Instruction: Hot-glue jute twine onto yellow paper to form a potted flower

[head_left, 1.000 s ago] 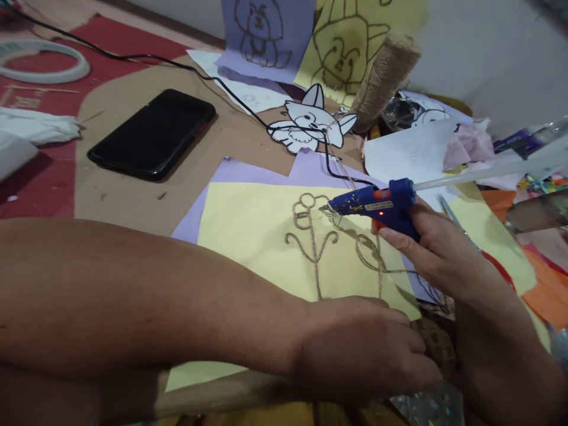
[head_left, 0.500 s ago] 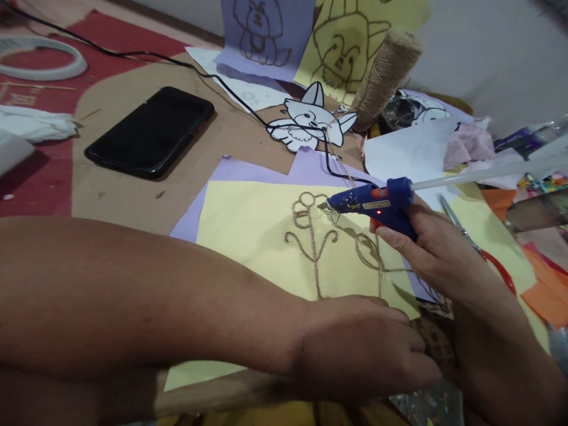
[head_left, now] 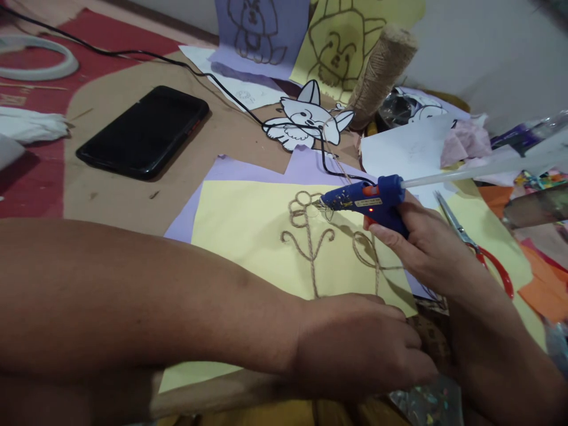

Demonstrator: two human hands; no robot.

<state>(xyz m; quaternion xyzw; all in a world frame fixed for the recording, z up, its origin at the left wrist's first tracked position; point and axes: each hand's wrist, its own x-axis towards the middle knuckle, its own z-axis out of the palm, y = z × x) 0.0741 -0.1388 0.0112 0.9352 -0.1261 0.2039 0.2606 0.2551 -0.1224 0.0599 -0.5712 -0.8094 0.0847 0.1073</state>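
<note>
My right hand [head_left: 426, 248] is closed round a blue glue gun [head_left: 364, 201] with a clear glue stick out its back. The nozzle touches a twine flower outline [head_left: 306, 231] on a yellow sheet [head_left: 248, 236]. A second twine stem [head_left: 375, 260] lies under the gun. My left hand [head_left: 359, 349] lies knuckles up on the sheet's near edge, fingers curled down onto it; whether anything is in them is hidden. My left forearm crosses the lower view.
A black phone [head_left: 142, 133] lies at the left on brown card. A twine spool [head_left: 381, 74], cat cutout [head_left: 306, 118], drawn sheets and the gun's black cable [head_left: 177, 62] sit behind. Red-handled scissors [head_left: 474, 245] and coloured papers lie at the right.
The glue gun's nozzle has slid a little left along the flower outline. My left hand has stayed put on the sheet.
</note>
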